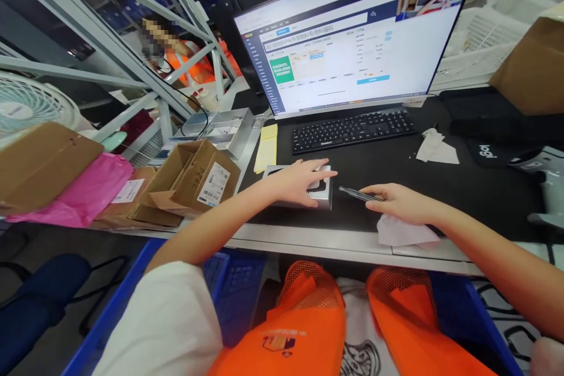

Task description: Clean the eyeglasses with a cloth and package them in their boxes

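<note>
Pale sheet (406,234), cloth or paper unclear, under right hand (402,203), desk front edge. Right fingers clamped on slim dark tool (355,194), tip toward 9 o'clock. Left hand (296,181) at tool's 9 o'clock, fingers spread apart over small box (325,190) on desk. From small box: labelled carton (210,183) 9 o'clock, yellow pad (266,150) 11, keyboard (352,130) between 1 and 2, lit monitor (348,41) 1.

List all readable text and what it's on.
"logi": black pad, right side.
Too small or blurred to read:
monitor text
keyboard brand
open carton label and marking
white label by pink bag
orange vest print
fan hub
</note>
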{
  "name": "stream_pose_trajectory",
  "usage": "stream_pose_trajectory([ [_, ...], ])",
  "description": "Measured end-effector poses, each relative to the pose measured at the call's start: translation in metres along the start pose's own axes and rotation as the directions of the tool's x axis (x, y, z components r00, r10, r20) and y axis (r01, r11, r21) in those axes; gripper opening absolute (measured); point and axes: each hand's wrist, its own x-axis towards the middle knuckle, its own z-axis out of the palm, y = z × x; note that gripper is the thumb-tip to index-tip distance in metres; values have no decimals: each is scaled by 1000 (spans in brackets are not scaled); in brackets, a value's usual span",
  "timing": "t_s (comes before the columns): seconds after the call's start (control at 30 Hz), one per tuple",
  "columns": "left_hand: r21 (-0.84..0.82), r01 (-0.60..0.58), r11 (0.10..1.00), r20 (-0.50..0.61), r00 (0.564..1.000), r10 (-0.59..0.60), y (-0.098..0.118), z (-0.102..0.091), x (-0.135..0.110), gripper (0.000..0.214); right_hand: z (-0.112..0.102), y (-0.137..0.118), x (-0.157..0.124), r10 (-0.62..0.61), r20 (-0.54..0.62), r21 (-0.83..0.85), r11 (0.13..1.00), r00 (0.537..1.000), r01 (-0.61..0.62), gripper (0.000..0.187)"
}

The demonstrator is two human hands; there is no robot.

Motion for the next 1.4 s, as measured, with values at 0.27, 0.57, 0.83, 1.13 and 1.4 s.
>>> stream_pose_trajectory([
  [0.27,435,-181,882,429,903,-27,1,-9,19,62,6,-9,-12,-53,-18,17,998,998,53,56],
  [0.57,679,-397,617,500,866,7,10,-21,-7,67,12,-31,3,-174,87,19,985,981,173,54],
  [0.83,696,-431,574,497,866,47,12,-20,-19,65,13,-51,-1,-198,113,-58,977,974,205,49],
  [1.13,716,-440,543,503,864,37,14,-11,-19,63,5,-84,-9,-135,99,-130,981,986,147,59],
  [1.4,688,-342,640,413,910,42,14,-25,-10,68,-4,-67,-10,-261,54,439,873,964,212,79],
])
